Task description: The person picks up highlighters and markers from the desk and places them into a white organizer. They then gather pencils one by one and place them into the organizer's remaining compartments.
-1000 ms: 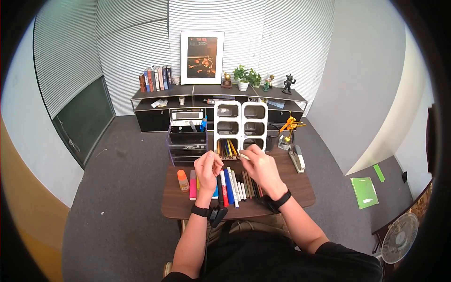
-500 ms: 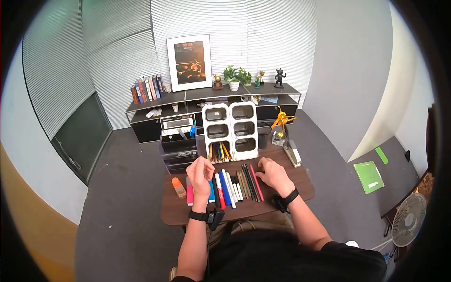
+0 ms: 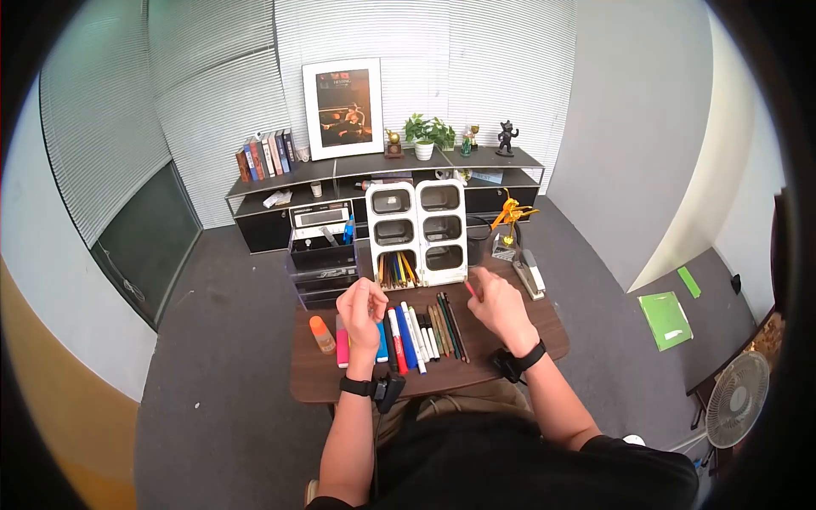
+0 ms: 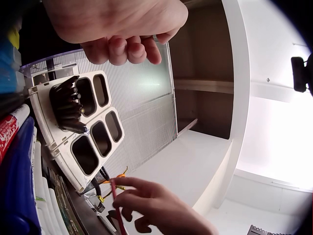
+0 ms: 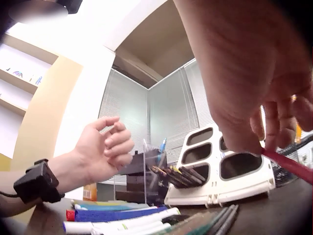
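My right hand [image 3: 501, 313] pinches a red pencil [image 5: 289, 164] between thumb and fingers, above the table's right part. To its left lies a row of markers and pencils, among them a red marker [image 3: 398, 347], a blue marker [image 3: 409, 336] and several dark pencils [image 3: 450, 327]. My left hand [image 3: 360, 316] hovers over the row's left end, its fingers loosely curled around nothing. Behind the row stands a white organizer with six compartments [image 3: 417, 229]; its lower left one holds a bunch of pencils [image 3: 397, 270].
An orange-capped glue bottle [image 3: 323, 335] stands at the table's left. A clear drawer unit [image 3: 325, 276] is beside the organizer. On the right are a stapler [image 3: 529, 276] and a yellow-orange figure [image 3: 510, 219]. A low shelf [image 3: 340, 166] runs behind.
My right hand came back from the organizer to the row's right end, then picked up the red pencil and lifted it off the table. My left hand stays about where it was.
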{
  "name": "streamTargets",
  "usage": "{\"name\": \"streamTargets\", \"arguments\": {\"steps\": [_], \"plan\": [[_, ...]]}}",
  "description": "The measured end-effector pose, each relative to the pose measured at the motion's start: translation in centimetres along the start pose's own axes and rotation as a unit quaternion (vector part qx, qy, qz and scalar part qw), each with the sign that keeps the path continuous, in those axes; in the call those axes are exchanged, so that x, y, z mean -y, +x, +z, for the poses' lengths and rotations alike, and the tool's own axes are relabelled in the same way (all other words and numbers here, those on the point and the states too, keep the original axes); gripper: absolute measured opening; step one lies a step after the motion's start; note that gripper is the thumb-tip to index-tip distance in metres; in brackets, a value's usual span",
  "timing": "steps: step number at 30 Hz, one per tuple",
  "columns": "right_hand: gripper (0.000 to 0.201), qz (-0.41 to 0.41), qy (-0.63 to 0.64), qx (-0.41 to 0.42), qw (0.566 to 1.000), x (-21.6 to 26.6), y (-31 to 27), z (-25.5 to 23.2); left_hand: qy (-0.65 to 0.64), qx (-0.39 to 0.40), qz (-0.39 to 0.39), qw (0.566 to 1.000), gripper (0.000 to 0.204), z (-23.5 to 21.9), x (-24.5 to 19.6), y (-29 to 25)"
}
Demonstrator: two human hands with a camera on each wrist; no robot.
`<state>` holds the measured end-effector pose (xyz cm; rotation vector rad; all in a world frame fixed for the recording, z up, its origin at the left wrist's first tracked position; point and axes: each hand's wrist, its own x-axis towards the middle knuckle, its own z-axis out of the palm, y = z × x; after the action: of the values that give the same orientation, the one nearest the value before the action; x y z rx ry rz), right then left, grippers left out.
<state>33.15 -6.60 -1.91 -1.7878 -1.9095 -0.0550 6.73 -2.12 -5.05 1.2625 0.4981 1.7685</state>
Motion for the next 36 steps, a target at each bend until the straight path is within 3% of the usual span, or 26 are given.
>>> {"name": "streamTargets", "arguments": {"steps": [3,4,6,11,15,24,29,36], "plan": [[0.035,-0.054,0.092,-0.102,0.989,2.1,0.3,-2.6,-0.003,-0.005,-0.001,1.0,0.051,0.1,-0.1,0.0],[0.035,-0.055,0.09,-0.102,0.989,2.8,0.4,-3.2,-0.002,-0.005,-0.002,1.0,0.051,0.2,-0.1,0.0],[0.032,-0.122,0.233,-0.118,0.958,4.5,0.6,-4.4,-0.005,-0.006,-0.002,1.0,0.051,0.3,-0.1,0.0],[0.017,-0.217,0.27,-0.2,0.917,7.4,2.1,-4.4,-0.007,-0.015,0.0,1.0,0.05,0.2,-0.1,-0.1],[0.016,-0.282,0.228,-0.179,0.915,8.8,4.2,-2.1,-0.011,-0.01,-0.002,1.0,0.05,0.1,0.1,-0.1],[0.014,-0.302,0.165,-0.108,0.933,7.8,6.1,4.2,-0.011,0.003,-0.001,1.0,0.047,-0.1,0.2,0.0],[0.016,-0.259,0.101,-0.053,0.959,9.2,6.4,3.3,-0.013,0.003,-0.004,1.0,0.048,0.0,0.2,0.0],[0.015,-0.272,0.103,-0.11,0.95,8.0,5.6,1.2,-0.018,-0.004,-0.003,1.0,0.049,0.1,0.1,0.0]]}}
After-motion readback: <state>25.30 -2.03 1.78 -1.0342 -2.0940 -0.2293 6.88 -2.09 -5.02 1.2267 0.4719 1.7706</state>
